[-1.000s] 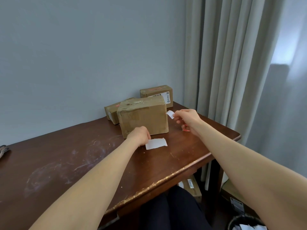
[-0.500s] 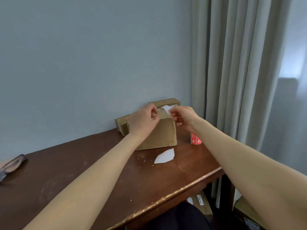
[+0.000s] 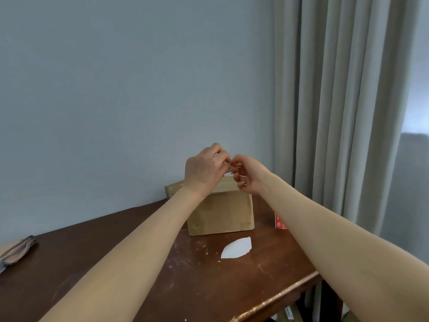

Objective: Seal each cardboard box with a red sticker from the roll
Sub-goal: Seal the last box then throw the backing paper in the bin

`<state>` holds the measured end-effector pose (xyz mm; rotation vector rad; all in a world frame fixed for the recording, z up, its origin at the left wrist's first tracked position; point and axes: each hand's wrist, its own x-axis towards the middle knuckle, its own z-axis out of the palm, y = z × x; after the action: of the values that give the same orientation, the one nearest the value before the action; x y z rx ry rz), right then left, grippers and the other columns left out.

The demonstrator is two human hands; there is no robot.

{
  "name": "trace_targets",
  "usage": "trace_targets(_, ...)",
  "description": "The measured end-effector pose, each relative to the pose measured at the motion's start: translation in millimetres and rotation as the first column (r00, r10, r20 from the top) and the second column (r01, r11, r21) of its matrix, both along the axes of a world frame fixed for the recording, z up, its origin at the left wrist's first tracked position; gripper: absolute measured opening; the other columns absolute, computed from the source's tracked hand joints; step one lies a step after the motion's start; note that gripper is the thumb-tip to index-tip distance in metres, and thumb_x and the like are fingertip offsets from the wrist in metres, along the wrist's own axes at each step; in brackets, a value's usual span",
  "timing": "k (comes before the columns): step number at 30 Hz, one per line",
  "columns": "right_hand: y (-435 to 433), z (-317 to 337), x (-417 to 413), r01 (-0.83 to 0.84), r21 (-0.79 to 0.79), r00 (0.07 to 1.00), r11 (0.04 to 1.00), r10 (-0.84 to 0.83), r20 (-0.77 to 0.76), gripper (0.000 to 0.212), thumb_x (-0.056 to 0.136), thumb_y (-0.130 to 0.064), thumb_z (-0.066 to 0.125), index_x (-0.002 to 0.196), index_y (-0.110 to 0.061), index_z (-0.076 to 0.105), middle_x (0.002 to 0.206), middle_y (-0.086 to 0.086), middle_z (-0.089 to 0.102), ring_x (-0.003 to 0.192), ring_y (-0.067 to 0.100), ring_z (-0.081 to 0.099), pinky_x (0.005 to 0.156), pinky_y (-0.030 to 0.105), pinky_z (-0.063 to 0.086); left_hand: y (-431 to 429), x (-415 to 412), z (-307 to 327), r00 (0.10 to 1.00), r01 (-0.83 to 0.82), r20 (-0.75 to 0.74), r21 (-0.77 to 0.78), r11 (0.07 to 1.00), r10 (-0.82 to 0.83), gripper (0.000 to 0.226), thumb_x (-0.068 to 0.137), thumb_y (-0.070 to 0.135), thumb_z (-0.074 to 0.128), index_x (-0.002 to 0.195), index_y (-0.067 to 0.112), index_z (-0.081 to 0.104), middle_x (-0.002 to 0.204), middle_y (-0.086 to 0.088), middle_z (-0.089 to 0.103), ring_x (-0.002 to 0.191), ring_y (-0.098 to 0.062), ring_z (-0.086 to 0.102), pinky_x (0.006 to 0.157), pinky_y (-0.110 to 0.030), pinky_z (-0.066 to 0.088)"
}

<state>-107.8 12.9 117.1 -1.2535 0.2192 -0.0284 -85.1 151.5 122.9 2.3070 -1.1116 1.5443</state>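
box [image 3: 220,212] stands at the far right of the desk [image 3: 116,263], its top hidden by the hands. left hand [image 3: 204,169] and right hand [image 3: 248,174] meet above that top, fingers curled, tips pinching one pale scrap [image 3: 229,159]. the scrap is too small to identify. a label on the box is only partly seen. second box [image 3: 173,188] behind is mostly covered. red roll [image 3: 278,221] sits right of the box, cut off by the right forearm. white backing [image 3: 236,248] lies in front of the box.
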Motion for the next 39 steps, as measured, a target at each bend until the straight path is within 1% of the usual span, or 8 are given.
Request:
trace_targets(8, 3, -3, 12, -0.036, 0.115, 0.999, 0.993, 0.040, -0.037, 0.011, 0.084, -0.016, 0.059, 0.073, -0.015, 0.057, 0.058, -0.005, 0.048, 0.049, 0.006, 0.041, 0.048, 0.019, 0.021, 1, 23, 1, 0.999, -0.031, 0.016, 0.059, 0.998, 0.030, 0.012, 0.073, 0.019, 0.080, 0.072, 0.018, 0.068, 0.077, 0.005, 0.060, 0.059, -0.012, 0.059, 0.040, -0.017, 0.028)
trace_targets(19, 5, -8, 30, -0.045, 0.318, 0.998, 0.947, 0.054, -0.020, 0.007, 0.079, -0.021, 0.059, 0.075, -0.019, 0.053, 0.061, -0.003, 0.051, 0.050, 0.009, 0.041, 0.039, 0.019, 0.024, 2, 41, 0, 0.999, -0.040, 0.002, 0.039, 0.998, 0.039, 0.012, 0.075, 0.017, 0.078, 0.074, 0.018, 0.066, 0.079, 0.006, 0.060, 0.055, -0.012, 0.055, 0.040, -0.013, 0.017)
trace_targets(22, -7, -8, 35, 0.029, 0.345, 0.999, 0.938, -0.017, -0.037, 0.007, 0.078, -0.026, 0.058, 0.079, -0.020, 0.054, 0.062, -0.004, 0.049, 0.046, 0.009, 0.040, 0.041, 0.017, 0.021, 9, 44, 2, 0.972, -0.098, -0.225, -0.140, 0.985, 0.065, 0.009, 0.084, 0.026, 0.068, 0.077, 0.023, 0.064, 0.086, 0.012, 0.057, 0.057, -0.009, 0.050, 0.045, -0.019, 0.031)
trace_targets(25, -18, -13, 41, 0.107, 0.120, 0.993, 0.987, -0.101, -0.054, 0.015, 0.080, -0.029, 0.069, 0.076, -0.022, 0.056, 0.064, -0.006, 0.048, 0.046, 0.006, 0.039, 0.039, 0.016, 0.020, 10, 45, 8, 0.742, -0.158, -0.632, -0.490, 0.858, -0.224, 0.010, 0.087, 0.030, 0.064, 0.079, 0.024, 0.064, 0.087, 0.014, 0.060, 0.066, -0.007, 0.051, 0.062, -0.028, 0.045)
trace_targets(27, -19, -16, 43, 0.141, -0.028, 0.990, 0.990, -0.142, -0.028, 0.021, 0.079, -0.031, 0.075, 0.090, -0.019, 0.061, 0.072, -0.003, 0.050, 0.048, 0.006, 0.039, 0.037, 0.017, 0.022, 9, 43, 13, 0.502, -0.226, -0.680, -0.700, 0.678, -0.535, 0.009, 0.085, 0.023, 0.067, 0.077, 0.018, 0.066, 0.081, 0.005, 0.062, 0.069, -0.011, 0.051, 0.065, -0.031, 0.046)
trace_targets(29, -17, -20, 45, 0.158, -0.089, 0.987, 0.983, -0.159, -0.005, 0.037, 0.076, -0.036, 0.078, 0.103, -0.016, 0.062, 0.079, -0.001, 0.052, 0.051, 0.007, 0.039, 0.036, 0.018, 0.024, 10, 43, 15, 0.344, -0.347, -0.657, -0.753, 0.559, -0.671, 0.007, 0.083, 0.021, 0.070, 0.079, 0.016, 0.068, 0.086, -0.001, 0.062, 0.073, -0.014, 0.049, 0.061, -0.028, 0.044)
trace_targets(34, -15, -20, 46, 0.127, -0.058, 0.992, 0.990, -0.127, 0.005, 0.043, 0.078, -0.041, 0.076, 0.109, -0.012, 0.067, 0.080, -0.002, 0.052, 0.050, 0.006, 0.039, 0.033, 0.017, 0.024, 13, 44, 15, 0.170, -0.476, -0.550, -0.773, 0.420, -0.818, 0.012, 0.081, 0.021, 0.074, 0.087, 0.015, 0.066, 0.083, 0.002, 0.067, 0.066, -0.009, 0.050, 0.055, -0.022, 0.040)
trace_targets(39, -10, -16, 45, 0.084, -0.068, 0.996, 0.994, -0.081, 0.045, 0.038, 0.079, -0.043, 0.075, 0.101, -0.012, 0.068, 0.079, -0.002, 0.054, 0.049, 0.006, 0.039, 0.032, 0.016, 0.023, 16, 46, 13, 0.120, -0.517, -0.502, -0.768, 0.378, -0.856, 0.013, 0.083, 0.021, 0.072, 0.092, 0.013, 0.067, 0.078, 0.003, 0.068, 0.060, -0.008, 0.051, 0.053, -0.021, 0.040)
